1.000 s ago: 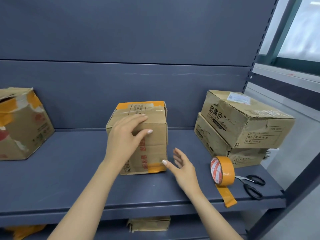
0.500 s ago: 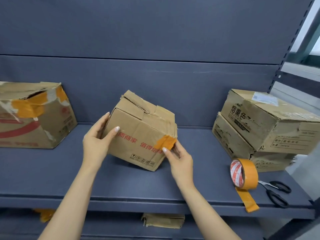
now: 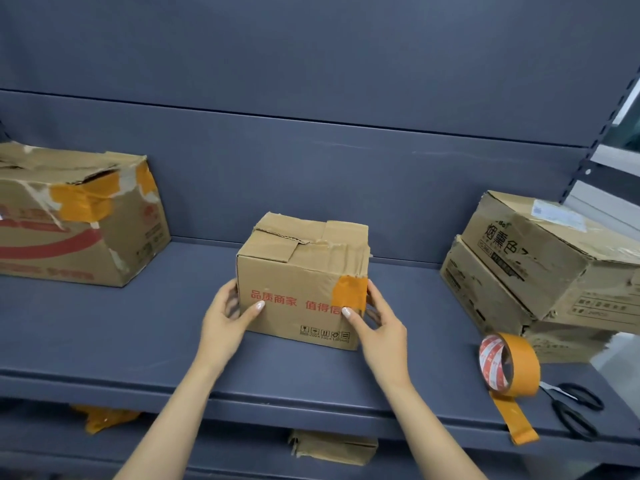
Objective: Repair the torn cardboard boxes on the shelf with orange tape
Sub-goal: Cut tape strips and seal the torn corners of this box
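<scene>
A small cardboard box (image 3: 294, 289) with red print stands upright in the middle of the blue shelf (image 3: 104, 334). Its top flaps are torn and an orange tape patch (image 3: 349, 292) wraps its right front corner. My left hand (image 3: 228, 320) holds the box's left front edge, thumb on the front face. My right hand (image 3: 375, 323) holds the right corner, thumb tip at the lower edge of the tape patch. The orange tape roll (image 3: 509, 365) stands on edge at the right, a loose end hanging over the shelf's front edge.
A large torn box (image 3: 76, 230) with orange tape sits at the left. Two stacked boxes (image 3: 540, 265) stand at the right. Black scissors (image 3: 571, 410) lie beside the roll. Below, a lower shelf holds a flattened box (image 3: 332, 448) and crumpled orange tape (image 3: 104, 419).
The small box has been turned over and set down upright, printed side facing me. Both hands moved to its front corners; the taped corner now sits at the right.
</scene>
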Demonstrator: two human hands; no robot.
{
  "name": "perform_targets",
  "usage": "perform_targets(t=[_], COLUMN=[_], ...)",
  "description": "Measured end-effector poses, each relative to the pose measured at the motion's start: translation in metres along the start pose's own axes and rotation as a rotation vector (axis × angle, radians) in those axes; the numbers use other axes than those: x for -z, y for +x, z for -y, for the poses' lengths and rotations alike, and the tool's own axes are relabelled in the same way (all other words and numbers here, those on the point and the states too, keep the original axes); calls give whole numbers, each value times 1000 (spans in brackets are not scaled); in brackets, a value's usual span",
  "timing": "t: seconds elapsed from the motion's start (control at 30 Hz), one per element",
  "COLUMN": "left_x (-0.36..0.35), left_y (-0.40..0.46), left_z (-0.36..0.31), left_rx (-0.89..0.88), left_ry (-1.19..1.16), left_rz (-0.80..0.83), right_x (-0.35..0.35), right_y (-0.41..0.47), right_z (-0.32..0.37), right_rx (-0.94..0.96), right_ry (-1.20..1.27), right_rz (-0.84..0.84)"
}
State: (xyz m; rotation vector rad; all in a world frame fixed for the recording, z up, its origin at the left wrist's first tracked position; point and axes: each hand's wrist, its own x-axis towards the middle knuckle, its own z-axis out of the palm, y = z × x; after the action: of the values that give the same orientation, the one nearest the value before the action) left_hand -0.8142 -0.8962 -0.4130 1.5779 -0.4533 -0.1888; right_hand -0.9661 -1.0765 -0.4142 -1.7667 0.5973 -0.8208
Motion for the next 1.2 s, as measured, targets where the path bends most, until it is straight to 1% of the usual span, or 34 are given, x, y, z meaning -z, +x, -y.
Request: perform_targets(t=[0.13,0.27,0.4,0.57,0.67,0.77,0.93,1.1,1.2], left_x=[11,35,71,126,163,203,274,336,361], left_y=[4,16,38,62,75,91,113,137,151], left_z=[-3,-19,-53,-98,-123,-139,-150,-147,-144], left_rx=[-12,-68,-176,-342,-439,-498,-544,-536,-525], left_ry=[-35,-62,-65,-39,-23,25,118,111,113], left_rz=[-12,-36,-67,-112,-154,-202,-291,-378,-408], right_x=[-12,-30,-55,-95,-123,-158,-230,-297,-329], right_y=[-2,1,8,17,26,37,59,74,84], right_z=[8,27,56,110,143,170,209,240,252], right_rx=[16,64,148,276,360,428,497,556,573], right_ry=[33,41,44,93,134,150,127,71,24], right_rz=[-23,-26,-5,18,36,68,138,217,255])
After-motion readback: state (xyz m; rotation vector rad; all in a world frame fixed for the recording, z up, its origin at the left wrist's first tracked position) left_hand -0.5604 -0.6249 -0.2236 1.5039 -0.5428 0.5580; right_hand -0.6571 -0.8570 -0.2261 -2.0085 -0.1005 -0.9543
